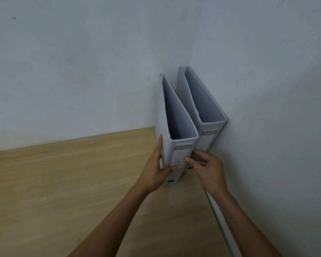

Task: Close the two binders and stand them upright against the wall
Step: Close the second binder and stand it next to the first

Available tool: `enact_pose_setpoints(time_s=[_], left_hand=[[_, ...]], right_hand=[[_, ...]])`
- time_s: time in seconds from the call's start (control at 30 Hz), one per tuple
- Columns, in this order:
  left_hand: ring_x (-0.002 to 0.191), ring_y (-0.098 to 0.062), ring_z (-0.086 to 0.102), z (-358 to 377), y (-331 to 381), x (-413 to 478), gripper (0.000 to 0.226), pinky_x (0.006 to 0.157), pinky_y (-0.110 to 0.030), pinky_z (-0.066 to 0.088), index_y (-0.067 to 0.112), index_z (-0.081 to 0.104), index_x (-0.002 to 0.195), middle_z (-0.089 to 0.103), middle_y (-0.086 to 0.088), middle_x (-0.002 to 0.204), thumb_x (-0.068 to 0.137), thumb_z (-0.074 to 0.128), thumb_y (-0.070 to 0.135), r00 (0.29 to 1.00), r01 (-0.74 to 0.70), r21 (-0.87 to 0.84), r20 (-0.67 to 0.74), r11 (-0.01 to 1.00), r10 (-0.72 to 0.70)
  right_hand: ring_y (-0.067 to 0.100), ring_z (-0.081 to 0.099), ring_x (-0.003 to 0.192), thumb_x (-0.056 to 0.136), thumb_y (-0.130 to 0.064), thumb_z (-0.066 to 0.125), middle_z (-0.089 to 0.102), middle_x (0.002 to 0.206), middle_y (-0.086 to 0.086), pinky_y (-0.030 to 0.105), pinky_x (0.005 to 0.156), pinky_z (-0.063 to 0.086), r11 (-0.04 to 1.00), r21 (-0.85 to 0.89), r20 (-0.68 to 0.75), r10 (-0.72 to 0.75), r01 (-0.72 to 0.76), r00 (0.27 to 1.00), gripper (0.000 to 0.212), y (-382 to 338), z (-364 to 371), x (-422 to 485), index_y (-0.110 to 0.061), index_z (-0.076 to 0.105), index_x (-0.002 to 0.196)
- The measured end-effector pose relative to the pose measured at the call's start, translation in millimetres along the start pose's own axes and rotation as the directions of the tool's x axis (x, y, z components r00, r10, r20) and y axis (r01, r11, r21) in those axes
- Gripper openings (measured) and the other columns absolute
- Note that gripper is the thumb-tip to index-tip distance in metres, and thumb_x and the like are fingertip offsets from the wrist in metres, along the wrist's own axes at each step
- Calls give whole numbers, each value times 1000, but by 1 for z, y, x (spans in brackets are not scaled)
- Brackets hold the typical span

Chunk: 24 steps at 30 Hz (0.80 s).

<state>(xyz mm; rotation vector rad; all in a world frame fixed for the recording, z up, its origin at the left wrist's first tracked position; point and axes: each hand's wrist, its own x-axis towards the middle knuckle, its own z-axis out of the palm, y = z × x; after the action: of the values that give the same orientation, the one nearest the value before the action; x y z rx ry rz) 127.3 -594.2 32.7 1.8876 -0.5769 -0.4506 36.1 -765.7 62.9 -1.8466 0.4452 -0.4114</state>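
Both binders closed and upright in the corner.

The far binder (pixel 208 134) stood against the right wall (pixel 276 108); only settling the near binder (pixel 182 151) beside it seemed left. The left hand (pixel 156 173) and right hand (pixel 206 169) clasped the near binder's spine from either side on the wooden tabletop (pixel 63 182).

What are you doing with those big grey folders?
A person is standing two grey binders up in the corner of a wooden desk. The far binder already stands closed beside the right-hand wall. The near binder is upright too, right beside it. The left hand grips its left side and the right hand touches its spine.
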Motion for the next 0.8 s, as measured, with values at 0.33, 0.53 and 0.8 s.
enact_pose_setpoints(time_s=[0.33, 0.53, 0.8], left_hand=[[149, -17, 32, 7, 9, 39, 107, 115, -44, 41, 36, -13, 159, 24, 1, 167, 91, 69, 27, 999, -28, 107, -25, 994, 31], [149, -16, 33, 7, 2, 45, 106, 113, -47, 44, 38, -10, 160, 26, 2, 167, 91, 70, 29, 1000, -9, 115, -18, 993, 12], [144, -13, 35, 9, 3, 44, 111, 112, -44, 45, 39, -11, 159, 27, 3, 165, 89, 74, 24, 999, 37, 102, -34, 994, -34]], right_hand=[[8, 76, 68, 88, -30, 74, 78, 71, -6, 26, 66, 61, 996, -34, -85, 79, -82, 993, 16, 8, 3, 29, -21, 77, 75], [7, 76, 69, 95, -30, 66, 79, 76, -13, 20, 63, 60, 993, 7, -21, 114, -114, 993, 15, 10, 8, 28, -28, 76, 84], [6, 75, 77, 92, -40, 64, 79, 80, -10, 36, 71, 65, 986, -67, -5, 155, -155, 988, 20, 8, 4, 30, -27, 77, 85]])
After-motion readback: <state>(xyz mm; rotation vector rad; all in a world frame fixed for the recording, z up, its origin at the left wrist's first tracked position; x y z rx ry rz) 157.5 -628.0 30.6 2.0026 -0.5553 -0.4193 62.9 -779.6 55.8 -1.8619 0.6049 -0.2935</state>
